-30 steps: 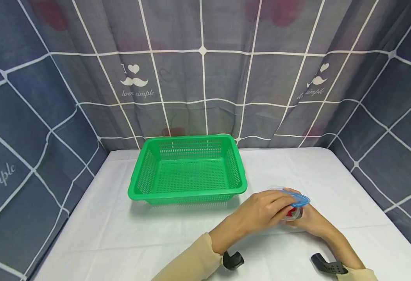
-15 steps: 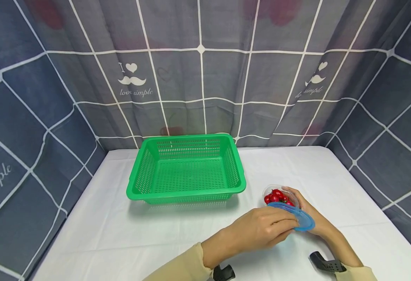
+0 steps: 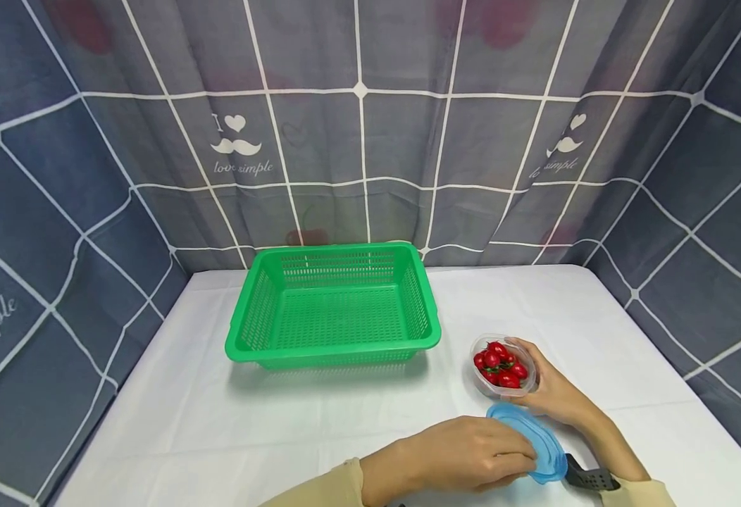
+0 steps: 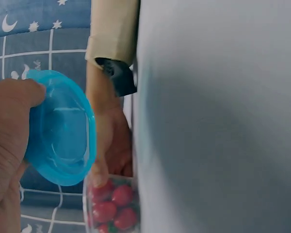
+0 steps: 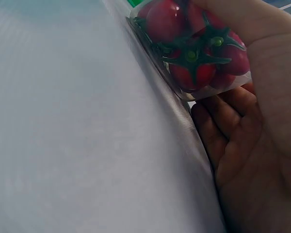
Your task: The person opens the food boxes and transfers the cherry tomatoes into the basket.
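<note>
My left hand (image 3: pixel 465 454) pinches a blue plastic lid (image 3: pixel 532 431) by its edge, tilted above the cloth at the front right. In the left wrist view the thumb lies on the edge of the lid (image 4: pixel 65 128), whose inner side shows. Behind it, a small clear plastic container (image 3: pixel 492 389) stands on the white cloth, uncovered. Several red cherry tomatoes (image 3: pixel 502 365) with green stems lie inside. My right hand (image 3: pixel 557 394) grips the container from its right side; in the right wrist view the thumb crosses above the tomatoes (image 5: pixel 191 73).
A green plastic basket (image 3: pixel 332 355) with nothing in it stands left of the container, towards the back. White cloth (image 3: pixel 218 436) covers the table. Grey-blue checked curtains (image 3: pixel 402 141) enclose the back and both sides.
The blue lid has come off the container and moved with my left hand towards the front, baring the tomatoes. My right hand has kept its grip on the container.
</note>
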`<state>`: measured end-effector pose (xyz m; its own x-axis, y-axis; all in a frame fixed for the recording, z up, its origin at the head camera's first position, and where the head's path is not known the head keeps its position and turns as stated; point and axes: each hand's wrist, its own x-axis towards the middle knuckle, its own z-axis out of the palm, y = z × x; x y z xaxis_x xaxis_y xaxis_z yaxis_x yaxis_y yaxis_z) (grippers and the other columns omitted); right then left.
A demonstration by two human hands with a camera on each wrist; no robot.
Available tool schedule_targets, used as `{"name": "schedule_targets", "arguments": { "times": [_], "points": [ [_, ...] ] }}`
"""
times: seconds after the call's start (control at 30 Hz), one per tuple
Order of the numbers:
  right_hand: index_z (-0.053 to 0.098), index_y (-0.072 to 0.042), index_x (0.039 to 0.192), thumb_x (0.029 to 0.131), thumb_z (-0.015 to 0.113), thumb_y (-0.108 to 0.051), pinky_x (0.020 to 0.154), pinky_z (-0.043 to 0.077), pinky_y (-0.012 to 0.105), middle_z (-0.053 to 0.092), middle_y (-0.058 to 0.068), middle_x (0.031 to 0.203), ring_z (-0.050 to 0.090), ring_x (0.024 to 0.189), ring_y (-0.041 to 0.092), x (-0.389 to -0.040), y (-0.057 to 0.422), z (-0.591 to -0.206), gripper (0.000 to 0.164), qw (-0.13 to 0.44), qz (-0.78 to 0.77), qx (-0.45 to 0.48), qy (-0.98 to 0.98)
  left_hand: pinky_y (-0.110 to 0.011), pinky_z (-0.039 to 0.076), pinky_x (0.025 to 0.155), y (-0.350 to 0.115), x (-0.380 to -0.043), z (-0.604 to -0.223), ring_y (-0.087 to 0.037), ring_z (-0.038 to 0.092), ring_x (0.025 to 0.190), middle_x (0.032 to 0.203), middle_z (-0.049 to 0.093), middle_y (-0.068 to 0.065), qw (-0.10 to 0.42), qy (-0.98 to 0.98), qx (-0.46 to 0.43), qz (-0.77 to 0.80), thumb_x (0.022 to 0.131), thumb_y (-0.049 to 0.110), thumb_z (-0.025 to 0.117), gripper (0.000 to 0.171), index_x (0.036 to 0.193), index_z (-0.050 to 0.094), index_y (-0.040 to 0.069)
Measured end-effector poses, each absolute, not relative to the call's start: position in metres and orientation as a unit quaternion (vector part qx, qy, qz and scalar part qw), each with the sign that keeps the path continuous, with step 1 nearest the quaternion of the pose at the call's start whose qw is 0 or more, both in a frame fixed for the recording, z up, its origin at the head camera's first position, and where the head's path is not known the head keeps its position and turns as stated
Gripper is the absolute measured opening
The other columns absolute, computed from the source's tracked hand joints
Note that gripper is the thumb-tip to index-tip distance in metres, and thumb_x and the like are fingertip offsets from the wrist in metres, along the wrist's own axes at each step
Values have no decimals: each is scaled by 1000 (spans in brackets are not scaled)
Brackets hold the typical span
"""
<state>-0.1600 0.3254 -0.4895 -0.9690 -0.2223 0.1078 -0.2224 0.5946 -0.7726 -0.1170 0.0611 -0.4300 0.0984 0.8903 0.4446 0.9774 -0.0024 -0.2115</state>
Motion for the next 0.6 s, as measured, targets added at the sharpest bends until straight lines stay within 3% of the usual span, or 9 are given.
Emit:
{"name": "schedule_targets", "arguments": {
  "times": [0.3, 0.6],
  "points": [
    [30, -22, 159, 77, 91, -27, 103, 26, 84, 40, 20, 159, 32, 146, 55, -161, 327, -489, 102, -2, 429, 127, -894, -11, 29, 116, 64, -113, -438, 4, 57, 125, 128, 68, 15, 151, -684, -714, -24, 109, 25, 51, 27, 124, 73, 24],
    [30, -22, 159, 78, 91, -28, 103, 28, 83, 41, 19, 159, 32, 146, 55, -160, 327, -485, 102, -6, 428, 124, -895, -4, 32, 108, 67, -113, -444, 6, 57, 121, 123, 68, 18, 59, -693, -718, -2, 108, 27, 55, 22, 116, 75, 26]
  ]
}}
